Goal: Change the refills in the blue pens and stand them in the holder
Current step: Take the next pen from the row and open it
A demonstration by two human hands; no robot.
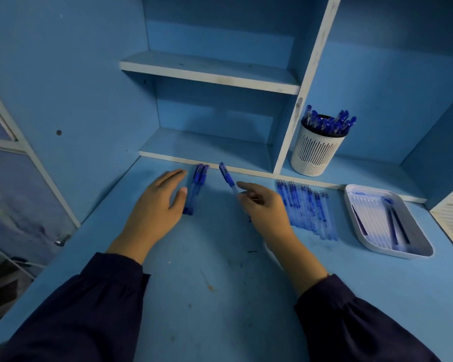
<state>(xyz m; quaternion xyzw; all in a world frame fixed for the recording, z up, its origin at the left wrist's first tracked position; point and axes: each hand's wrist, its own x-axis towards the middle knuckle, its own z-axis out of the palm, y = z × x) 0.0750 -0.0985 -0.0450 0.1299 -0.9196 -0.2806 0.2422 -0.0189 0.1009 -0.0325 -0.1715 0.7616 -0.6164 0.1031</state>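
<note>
The desk (220, 296) carries all work items, and the shelf unit (212, 74) rises behind it. The holder (315, 152), one white slotted cup, stands on the low ledge at the back right and serves as the reference point.

Left hand (154, 205): far left of the holder, nearer the person. Its grip is open, with the fingers straight and flat over the desk, holding nothing. It lies just beside the loose pens, probably to steady or gather them.

Right hand (264, 207): left of and in front of the holder. Its grip is closed on one held pen (226, 177), pinched near the tip end with the capped end pointing to the back. This pen is judged to be the unit in process.

Tray (426, 250): one, right of and in front of the holder. It contains pale tubes and about three dark ones, probably removed refills kept apart.

Refills (306, 210): one row directly in front of the holder, laid side by side for single pick-up. There are over ten, but they overlap and the exact count cannot be told.

Stored pens (327, 121): upright in the holder, caps up. There are roughly eight, judged finished.

Loose pens (196, 189): far left of the holder. Two or three lie together, judged to be awaiting service.
</note>
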